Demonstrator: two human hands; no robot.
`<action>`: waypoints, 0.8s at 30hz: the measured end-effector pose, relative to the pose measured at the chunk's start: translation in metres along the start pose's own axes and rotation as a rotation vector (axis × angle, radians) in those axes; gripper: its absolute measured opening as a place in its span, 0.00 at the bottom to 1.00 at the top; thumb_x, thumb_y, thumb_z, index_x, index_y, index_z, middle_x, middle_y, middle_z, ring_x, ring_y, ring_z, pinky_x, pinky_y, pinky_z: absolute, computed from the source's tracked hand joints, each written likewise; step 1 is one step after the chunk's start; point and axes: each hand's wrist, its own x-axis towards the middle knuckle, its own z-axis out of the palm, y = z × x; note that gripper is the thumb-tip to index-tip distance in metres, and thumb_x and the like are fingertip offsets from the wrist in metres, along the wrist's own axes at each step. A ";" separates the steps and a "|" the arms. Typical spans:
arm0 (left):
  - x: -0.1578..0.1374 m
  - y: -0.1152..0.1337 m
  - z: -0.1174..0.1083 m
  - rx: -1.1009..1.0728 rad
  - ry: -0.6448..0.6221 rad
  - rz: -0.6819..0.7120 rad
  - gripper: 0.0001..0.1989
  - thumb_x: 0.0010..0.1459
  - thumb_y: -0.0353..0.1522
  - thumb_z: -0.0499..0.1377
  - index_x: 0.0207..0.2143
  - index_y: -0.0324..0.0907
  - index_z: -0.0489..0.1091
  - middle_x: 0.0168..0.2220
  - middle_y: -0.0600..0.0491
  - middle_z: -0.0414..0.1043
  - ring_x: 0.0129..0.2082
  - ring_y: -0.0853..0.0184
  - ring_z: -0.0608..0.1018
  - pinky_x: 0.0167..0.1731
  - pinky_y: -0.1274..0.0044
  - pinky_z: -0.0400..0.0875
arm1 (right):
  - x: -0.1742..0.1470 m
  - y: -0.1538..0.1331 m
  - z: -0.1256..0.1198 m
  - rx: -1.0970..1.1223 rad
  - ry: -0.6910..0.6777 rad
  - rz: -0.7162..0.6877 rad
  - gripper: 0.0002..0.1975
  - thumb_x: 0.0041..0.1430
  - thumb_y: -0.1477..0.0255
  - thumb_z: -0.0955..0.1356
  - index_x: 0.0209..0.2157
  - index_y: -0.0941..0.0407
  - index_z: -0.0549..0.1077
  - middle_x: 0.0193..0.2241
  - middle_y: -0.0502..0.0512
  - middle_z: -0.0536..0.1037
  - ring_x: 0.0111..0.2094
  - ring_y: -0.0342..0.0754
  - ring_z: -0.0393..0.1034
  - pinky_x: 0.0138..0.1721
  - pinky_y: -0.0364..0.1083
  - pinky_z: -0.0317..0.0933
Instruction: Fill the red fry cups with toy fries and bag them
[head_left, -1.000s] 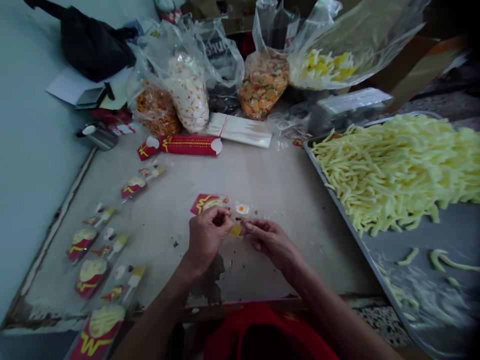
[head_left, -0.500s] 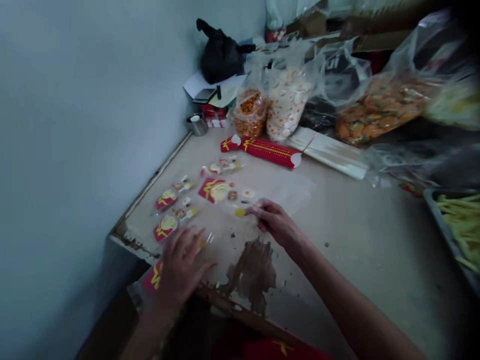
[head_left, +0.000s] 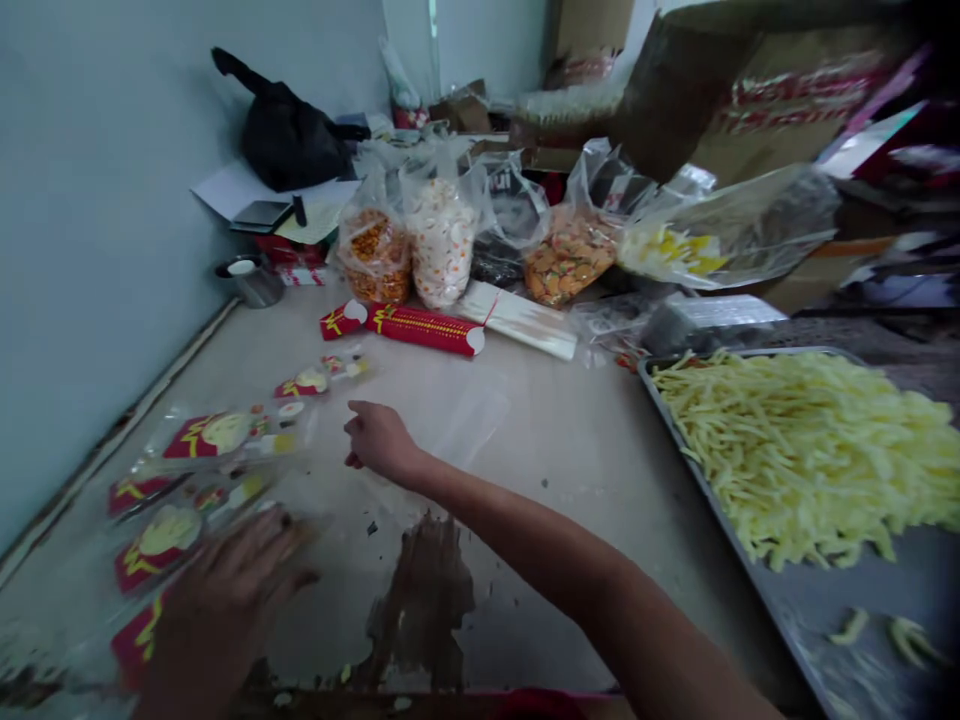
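My left hand (head_left: pixel 232 600) is at the table's near left, blurred, fingers spread over the clear packets there. Under and beside it, a red packet with a yellow mark (head_left: pixel 139 640) is partly covered. Another clear packet (head_left: pixel 161 545) lies just beyond, holding a red carton piece, pale pieces and small coloured bits. A further packet (head_left: pixel 202 437) lies flat behind it. To the right of that packet is my right hand (head_left: pixel 382 440), fingers curled and forefinger pointing left, with nothing visible in them. A smaller packet (head_left: pixel 300 383) lies farther back. A clear plastic sleeve (head_left: pixel 476 415) lies right of my right hand.
Stacked red cartons (head_left: pixel 427 330) and white flat strips (head_left: pixel 521 320) lie at the back. Behind stand bags of orange bits (head_left: pixel 375 255), white pieces (head_left: pixel 442 240) and orange-brown pieces (head_left: pixel 570 255). A metal tray (head_left: pixel 720 530) of pale fry-shaped strips is on the right. A metal cup (head_left: pixel 255 282) stands back left.
The view has turned right, bringing the tray into fuller sight. The farther packet has shifted left toward the others, and my right hand has come away from its end. My left hand stays over the near packets.
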 end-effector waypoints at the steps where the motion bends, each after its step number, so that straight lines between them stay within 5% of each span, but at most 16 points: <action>1: 0.022 0.019 0.001 -0.032 -0.007 0.018 0.20 0.67 0.47 0.49 0.45 0.48 0.76 0.49 0.48 0.78 0.50 0.53 0.77 0.54 0.60 0.68 | -0.011 0.001 -0.025 -0.109 0.058 -0.061 0.18 0.61 0.71 0.69 0.54 0.55 0.73 0.35 0.54 0.81 0.33 0.47 0.77 0.39 0.44 0.67; 3: 0.077 0.058 0.013 -0.089 -0.022 -0.003 0.15 0.67 0.42 0.53 0.41 0.46 0.77 0.42 0.49 0.80 0.45 0.58 0.78 0.49 0.66 0.70 | -0.033 0.000 -0.087 -0.529 0.247 -0.197 0.17 0.63 0.69 0.68 0.54 0.52 0.74 0.43 0.55 0.81 0.44 0.49 0.75 0.46 0.45 0.65; 5: 0.139 0.089 0.035 -0.097 -0.087 -0.060 0.14 0.64 0.41 0.58 0.42 0.42 0.76 0.43 0.46 0.78 0.45 0.56 0.78 0.47 0.68 0.70 | -0.052 -0.002 -0.154 -0.931 0.422 -0.102 0.15 0.68 0.69 0.64 0.52 0.53 0.75 0.47 0.55 0.80 0.47 0.50 0.74 0.47 0.46 0.64; 9: 0.230 0.112 0.080 -0.089 -0.329 -0.238 0.30 0.52 0.49 0.66 0.50 0.36 0.72 0.47 0.39 0.75 0.48 0.51 0.76 0.43 0.69 0.69 | -0.106 0.006 -0.254 -1.098 0.478 0.019 0.11 0.63 0.73 0.66 0.45 0.60 0.78 0.47 0.66 0.79 0.50 0.58 0.71 0.47 0.51 0.62; 13: 0.249 0.100 0.100 -0.265 -0.544 -0.289 0.17 0.52 0.46 0.65 0.37 0.43 0.76 0.35 0.51 0.78 0.36 0.60 0.77 0.33 0.73 0.63 | -0.180 0.030 -0.280 -1.162 0.308 0.033 0.07 0.57 0.74 0.72 0.39 0.56 0.80 0.41 0.61 0.80 0.46 0.55 0.72 0.46 0.48 0.61; 17: 0.235 0.099 0.100 -0.326 -0.543 -0.242 0.13 0.56 0.44 0.62 0.31 0.43 0.76 0.31 0.54 0.77 0.33 0.65 0.77 0.32 0.74 0.62 | -0.227 0.047 -0.281 -1.156 0.190 -0.078 0.07 0.61 0.71 0.71 0.41 0.55 0.80 0.41 0.58 0.81 0.45 0.52 0.73 0.46 0.47 0.62; 20: 0.231 0.107 0.099 -0.261 -0.378 -0.195 0.12 0.57 0.42 0.62 0.34 0.42 0.76 0.39 0.50 0.77 0.41 0.62 0.77 0.39 0.75 0.66 | -0.223 0.047 -0.298 -1.139 0.298 -0.144 0.09 0.63 0.70 0.70 0.43 0.55 0.79 0.42 0.57 0.81 0.44 0.52 0.74 0.46 0.47 0.63; 24: 0.234 0.107 0.101 -0.100 -0.268 -0.329 0.33 0.48 0.48 0.68 0.52 0.38 0.71 0.51 0.39 0.72 0.51 0.52 0.74 0.44 0.71 0.67 | -0.184 0.028 -0.332 -1.145 0.463 -0.123 0.12 0.62 0.68 0.70 0.46 0.56 0.79 0.42 0.58 0.81 0.42 0.53 0.75 0.44 0.48 0.63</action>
